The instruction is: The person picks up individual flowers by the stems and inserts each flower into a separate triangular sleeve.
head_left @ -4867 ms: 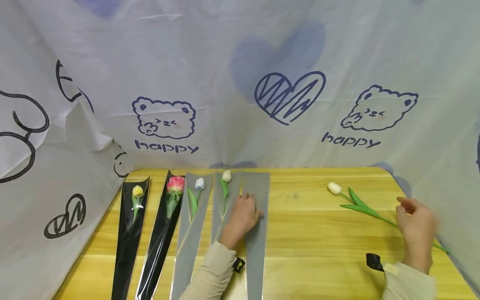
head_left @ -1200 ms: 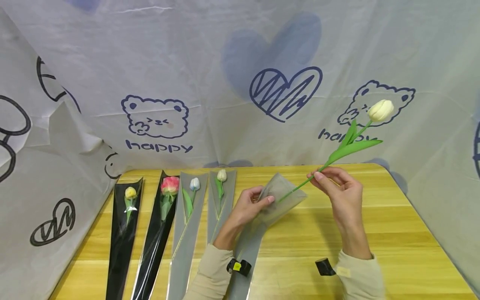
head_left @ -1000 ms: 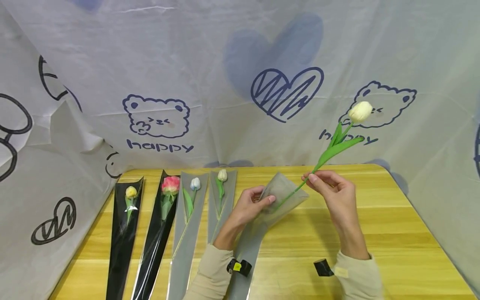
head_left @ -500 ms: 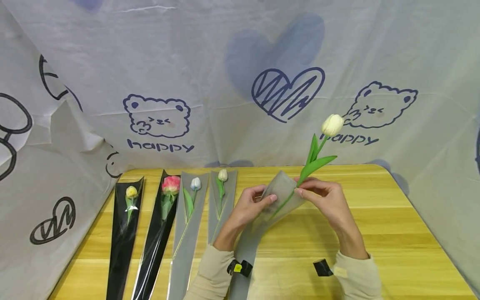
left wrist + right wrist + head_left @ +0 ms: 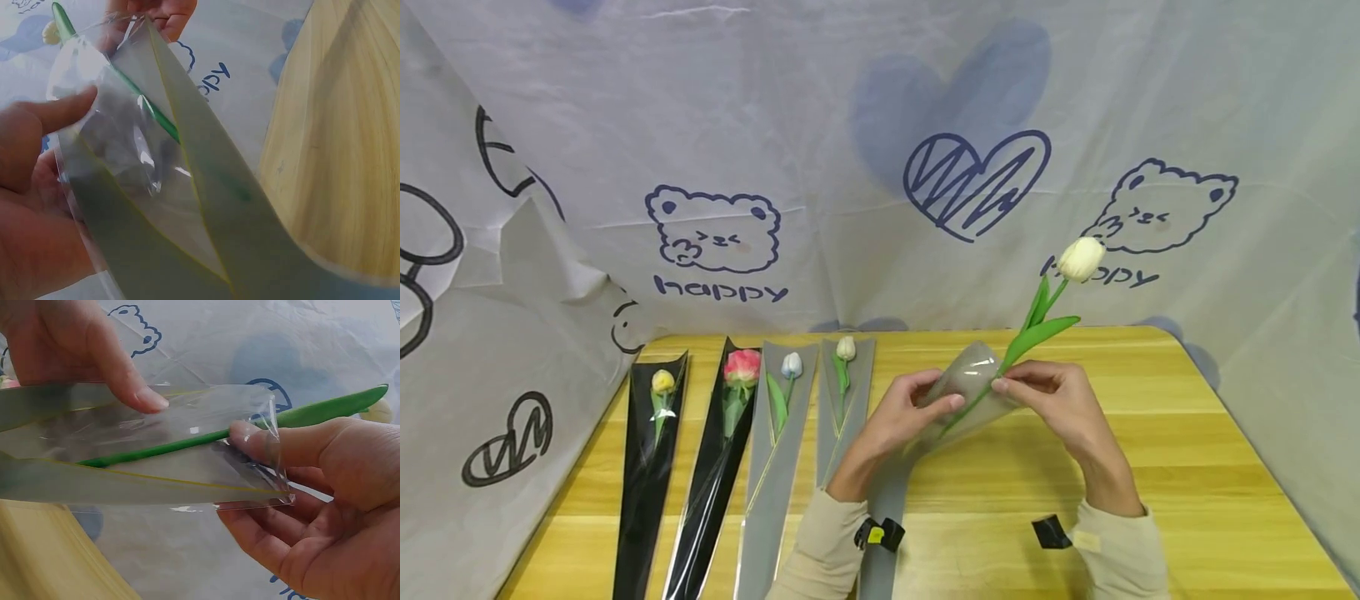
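Observation:
A white tulip (image 5: 1081,259) with green leaves leans up to the right, its bloom above the table's back edge. My right hand (image 5: 1063,408) pinches its stem between thumb and fingers at the mouth of a grey, clear-fronted flower sleeve (image 5: 237,206). Inside the sleeve, the lower stem (image 5: 156,450) shows through the clear film. My left hand (image 5: 898,421) grips the sleeve's upper left side, thumb across the front film and fingers behind. In the right wrist view, fingers of my right hand (image 5: 350,494) also lie under the sleeve's edge.
To the left lie several filled sleeves: a black one with a yellow flower (image 5: 662,382), a black one with a pink flower (image 5: 742,367), and grey ones with a pale blue tulip (image 5: 792,365) and a white tulip (image 5: 846,348). A printed cloth (image 5: 850,167) hangs behind the wooden table (image 5: 1180,433).
The right hand picked the tulip off the table's right side and moved it left and down, its stem sliding into the sleeve. The left hand lifted the sleeve's top; its mouth is now rounder.

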`<action>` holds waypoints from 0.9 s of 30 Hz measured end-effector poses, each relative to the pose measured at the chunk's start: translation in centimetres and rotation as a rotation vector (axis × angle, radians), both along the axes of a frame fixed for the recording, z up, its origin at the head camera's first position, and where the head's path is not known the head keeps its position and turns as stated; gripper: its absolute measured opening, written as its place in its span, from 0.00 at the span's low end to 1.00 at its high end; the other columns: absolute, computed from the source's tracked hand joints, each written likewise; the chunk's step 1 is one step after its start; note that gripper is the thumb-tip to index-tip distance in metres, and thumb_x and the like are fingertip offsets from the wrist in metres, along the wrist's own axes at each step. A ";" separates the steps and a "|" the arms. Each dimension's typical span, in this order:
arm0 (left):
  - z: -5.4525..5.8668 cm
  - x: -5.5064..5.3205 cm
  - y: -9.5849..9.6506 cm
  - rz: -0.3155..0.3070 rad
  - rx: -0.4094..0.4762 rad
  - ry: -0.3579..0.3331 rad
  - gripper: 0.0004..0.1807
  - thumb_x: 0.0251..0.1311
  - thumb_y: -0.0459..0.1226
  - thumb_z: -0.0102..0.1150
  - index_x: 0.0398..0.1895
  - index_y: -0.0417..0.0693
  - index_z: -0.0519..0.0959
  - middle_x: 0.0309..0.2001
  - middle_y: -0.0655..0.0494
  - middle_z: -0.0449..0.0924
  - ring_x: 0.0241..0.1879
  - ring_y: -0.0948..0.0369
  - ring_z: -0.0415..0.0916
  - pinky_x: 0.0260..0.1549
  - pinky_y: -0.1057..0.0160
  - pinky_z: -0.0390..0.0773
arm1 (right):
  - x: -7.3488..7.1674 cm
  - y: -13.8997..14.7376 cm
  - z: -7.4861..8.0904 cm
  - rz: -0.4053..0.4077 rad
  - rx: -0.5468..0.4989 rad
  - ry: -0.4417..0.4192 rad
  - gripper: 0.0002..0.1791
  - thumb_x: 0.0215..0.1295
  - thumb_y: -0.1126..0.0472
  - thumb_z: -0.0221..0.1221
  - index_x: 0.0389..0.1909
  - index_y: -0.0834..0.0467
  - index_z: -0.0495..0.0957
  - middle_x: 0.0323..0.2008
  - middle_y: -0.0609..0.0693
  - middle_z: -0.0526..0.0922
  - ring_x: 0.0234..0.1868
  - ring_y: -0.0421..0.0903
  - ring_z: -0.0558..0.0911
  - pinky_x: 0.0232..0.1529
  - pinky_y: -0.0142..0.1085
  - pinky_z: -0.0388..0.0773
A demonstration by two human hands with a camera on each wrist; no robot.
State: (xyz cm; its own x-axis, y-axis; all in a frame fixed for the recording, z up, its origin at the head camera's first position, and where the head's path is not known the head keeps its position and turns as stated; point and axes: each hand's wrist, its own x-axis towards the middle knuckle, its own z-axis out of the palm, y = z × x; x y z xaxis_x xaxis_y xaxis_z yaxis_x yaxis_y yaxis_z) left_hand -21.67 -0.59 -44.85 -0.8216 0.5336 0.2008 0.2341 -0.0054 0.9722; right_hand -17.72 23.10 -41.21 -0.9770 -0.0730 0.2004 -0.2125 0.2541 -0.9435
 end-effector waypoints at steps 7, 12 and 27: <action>-0.2 0.0 0.1 0.018 -0.076 0.075 0.20 0.64 0.31 0.69 0.59 0.35 0.81 0.47 0.44 0.84 0.40 0.64 0.77 0.40 0.66 0.76 | 0.1 0.2 0.1 -0.027 -0.063 0.068 0.10 0.67 0.65 0.68 0.40 0.70 0.86 0.37 0.49 0.87 0.39 0.44 0.83 0.42 0.32 0.79; -0.1 0.1 0.3 0.043 -0.071 0.084 0.20 0.63 0.30 0.70 0.57 0.33 0.81 0.46 0.42 0.84 0.37 0.65 0.77 0.37 0.67 0.77 | -0.1 0.0 0.1 0.017 -0.028 0.089 0.07 0.65 0.67 0.69 0.37 0.69 0.87 0.37 0.49 0.87 0.44 0.45 0.82 0.48 0.33 0.78; -0.6 -0.1 0.0 0.081 -0.027 0.011 0.19 0.60 0.27 0.71 0.54 0.31 0.83 0.43 0.41 0.85 0.35 0.64 0.76 0.37 0.66 0.76 | 1.0 2.2 1.2 -0.046 -0.263 0.083 0.16 0.70 0.68 0.64 0.55 0.70 0.81 0.50 0.53 0.86 0.48 0.45 0.85 0.46 0.35 0.83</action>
